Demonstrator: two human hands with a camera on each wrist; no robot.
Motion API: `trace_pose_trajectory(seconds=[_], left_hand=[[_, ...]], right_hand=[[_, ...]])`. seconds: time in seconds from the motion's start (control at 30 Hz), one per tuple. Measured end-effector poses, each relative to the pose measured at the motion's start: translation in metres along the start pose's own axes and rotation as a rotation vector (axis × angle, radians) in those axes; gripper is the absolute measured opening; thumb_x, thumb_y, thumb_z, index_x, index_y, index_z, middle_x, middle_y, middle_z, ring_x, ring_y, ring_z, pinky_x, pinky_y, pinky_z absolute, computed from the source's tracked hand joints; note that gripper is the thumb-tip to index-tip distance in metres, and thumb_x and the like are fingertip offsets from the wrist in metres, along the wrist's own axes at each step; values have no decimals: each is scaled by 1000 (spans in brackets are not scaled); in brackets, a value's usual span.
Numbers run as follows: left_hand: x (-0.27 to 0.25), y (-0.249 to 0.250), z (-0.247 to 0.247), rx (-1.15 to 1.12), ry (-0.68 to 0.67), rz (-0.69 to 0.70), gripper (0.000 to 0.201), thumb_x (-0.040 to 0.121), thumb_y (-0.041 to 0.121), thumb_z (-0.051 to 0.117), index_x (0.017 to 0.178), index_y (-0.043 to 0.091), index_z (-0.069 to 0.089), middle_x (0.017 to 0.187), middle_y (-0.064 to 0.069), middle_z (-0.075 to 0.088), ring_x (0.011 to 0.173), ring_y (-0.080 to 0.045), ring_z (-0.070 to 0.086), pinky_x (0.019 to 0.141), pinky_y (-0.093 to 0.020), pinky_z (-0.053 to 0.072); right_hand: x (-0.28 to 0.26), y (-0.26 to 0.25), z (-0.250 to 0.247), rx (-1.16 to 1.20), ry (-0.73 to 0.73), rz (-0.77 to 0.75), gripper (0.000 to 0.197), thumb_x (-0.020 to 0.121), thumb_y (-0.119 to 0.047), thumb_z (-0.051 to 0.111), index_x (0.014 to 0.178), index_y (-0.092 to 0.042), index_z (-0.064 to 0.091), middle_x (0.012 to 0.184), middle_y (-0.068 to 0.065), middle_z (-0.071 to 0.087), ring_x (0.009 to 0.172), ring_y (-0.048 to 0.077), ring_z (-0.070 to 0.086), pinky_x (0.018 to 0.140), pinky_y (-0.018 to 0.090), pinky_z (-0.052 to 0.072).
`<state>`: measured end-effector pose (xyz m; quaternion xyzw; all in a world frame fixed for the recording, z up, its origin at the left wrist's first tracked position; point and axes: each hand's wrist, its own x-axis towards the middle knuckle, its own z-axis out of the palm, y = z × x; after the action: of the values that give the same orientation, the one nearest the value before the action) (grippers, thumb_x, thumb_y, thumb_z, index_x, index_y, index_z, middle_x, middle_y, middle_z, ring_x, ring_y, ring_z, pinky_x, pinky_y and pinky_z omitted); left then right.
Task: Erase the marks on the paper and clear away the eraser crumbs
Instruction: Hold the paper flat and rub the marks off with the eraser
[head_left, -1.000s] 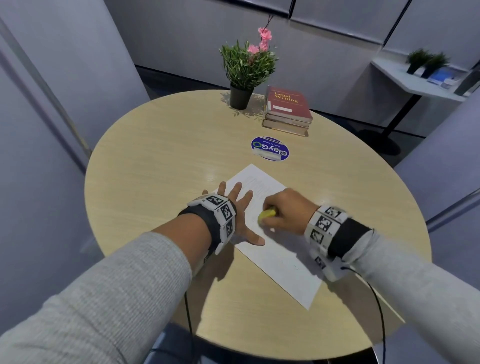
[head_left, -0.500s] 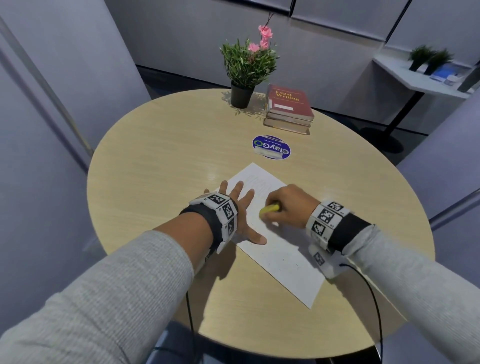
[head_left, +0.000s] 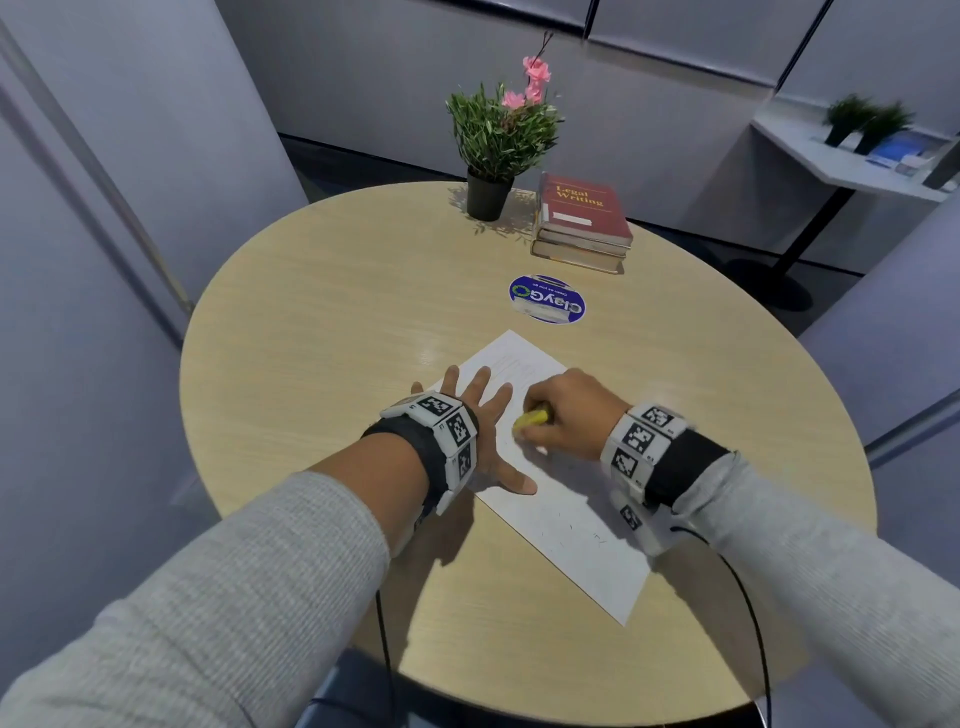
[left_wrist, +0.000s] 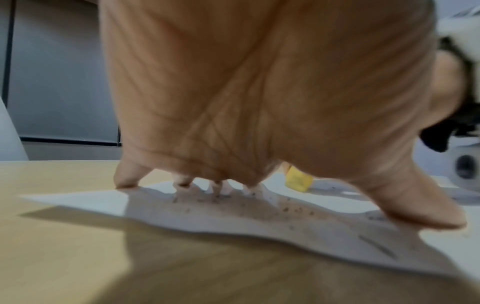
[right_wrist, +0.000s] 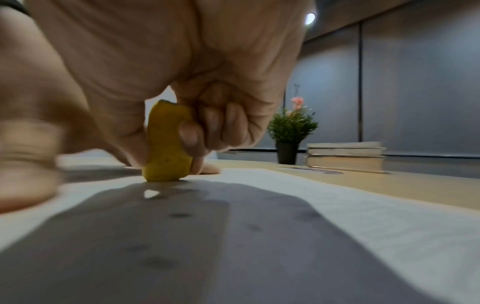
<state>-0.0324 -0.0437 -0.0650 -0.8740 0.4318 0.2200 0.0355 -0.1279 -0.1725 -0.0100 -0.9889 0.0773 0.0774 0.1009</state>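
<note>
A white sheet of paper (head_left: 566, 530) lies slanted on the round wooden table (head_left: 322, 332). My left hand (head_left: 480, 415) presses flat on the sheet's left edge with fingers spread. My right hand (head_left: 566, 410) pinches a yellow eraser (head_left: 531, 419) whose tip touches the paper just right of the left hand. In the right wrist view the eraser (right_wrist: 166, 148) stands on the paper (right_wrist: 337, 216) between thumb and fingers. Dark crumbs (left_wrist: 291, 209) dot the paper (left_wrist: 233, 222) under my left palm, and the eraser (left_wrist: 298, 182) shows beyond it. Faint pencil marks (head_left: 597, 538) remain near the sheet's lower end.
A blue round sticker (head_left: 547, 300) sits beyond the paper. Further back stand a potted plant (head_left: 496, 150) and a stack of books (head_left: 582, 223) with a red one on top. A side shelf (head_left: 852, 156) with small plants is off to the right.
My right hand slid the eraser away from me along the paper and then back a little. The left hand stayed pressed on the sheet.
</note>
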Motion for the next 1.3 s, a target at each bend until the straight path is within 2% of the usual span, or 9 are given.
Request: trace_pose_trajectory(seconds=[0.1, 0.27, 0.43, 0.6, 0.77, 0.93, 1.03, 1.13, 1.3], left_hand=[[1, 0, -1, 5, -8, -4, 137, 42, 99, 47, 148, 39, -18, 158, 6, -25, 144, -35, -21, 107, -71, 2], [-2, 0, -1, -17, -16, 0, 137, 42, 99, 45, 148, 40, -19, 157, 6, -26, 144, -34, -23, 108, -70, -2], [0, 0, -1, -8, -4, 1, 138, 42, 99, 45, 148, 39, -19, 158, 6, -25, 144, -35, -21, 107, -72, 2], [-2, -1, 1, -21, 5, 15, 137, 41, 100, 43, 148, 40, -17, 158, 6, -24, 144, -34, -22, 107, -71, 0], [0, -1, 1, -19, 3, 4, 139, 38, 100, 47, 148, 43, -15, 158, 7, -23, 144, -35, -21, 106, -72, 1], [-7, 2, -4, 1, -27, -11, 134, 46, 98, 47, 148, 40, -18, 157, 7, -25, 144, -34, -22, 108, -70, -1], [-9, 2, -7, -8, -43, -9, 135, 45, 99, 46, 148, 39, -18, 157, 7, -25, 144, -33, -23, 108, -71, -2], [-13, -4, -15, 26, -25, -17, 138, 43, 101, 43, 149, 34, -17, 159, 7, -22, 144, -33, -21, 105, -73, -1], [-22, -18, -22, -13, -61, -81, 125, 59, 95, 42, 151, 32, -15, 158, 8, -23, 145, -32, -21, 108, -71, 2]], right_hand=[[-10, -12, 7, 27, -90, -54, 27, 76, -39, 61, 87, -15, 69, 78, 3, 69, 73, 20, 61, 68, 32, 51], [7, 20, -10, 5, 26, 93, 26, 82, -38, 65, 89, -14, 69, 85, 6, 69, 84, 22, 59, 75, 34, 50], [-1, -10, 8, 41, -49, -43, 22, 78, -34, 64, 87, -14, 68, 79, 3, 69, 74, 19, 61, 71, 33, 52], [14, 16, -9, -2, 31, 101, 25, 81, -38, 64, 87, -14, 67, 82, 4, 67, 81, 23, 62, 72, 35, 51], [2, -17, 7, 33, -64, -72, 17, 78, -30, 64, 89, -17, 66, 80, 2, 66, 73, 18, 57, 70, 31, 50], [18, 10, -8, -3, 11, 97, 26, 82, -38, 64, 90, -13, 69, 79, 2, 64, 79, 21, 61, 70, 32, 50], [21, 8, -7, -29, 26, 101, 28, 82, -38, 64, 91, -11, 69, 78, 2, 60, 78, 21, 58, 66, 30, 45], [20, 9, -6, -27, 31, 119, 28, 82, -38, 64, 88, -11, 69, 78, 4, 62, 76, 22, 59, 66, 31, 47], [20, 7, -6, -15, 17, 121, 28, 82, -38, 64, 88, -11, 68, 81, 5, 63, 79, 24, 60, 68, 33, 49]])
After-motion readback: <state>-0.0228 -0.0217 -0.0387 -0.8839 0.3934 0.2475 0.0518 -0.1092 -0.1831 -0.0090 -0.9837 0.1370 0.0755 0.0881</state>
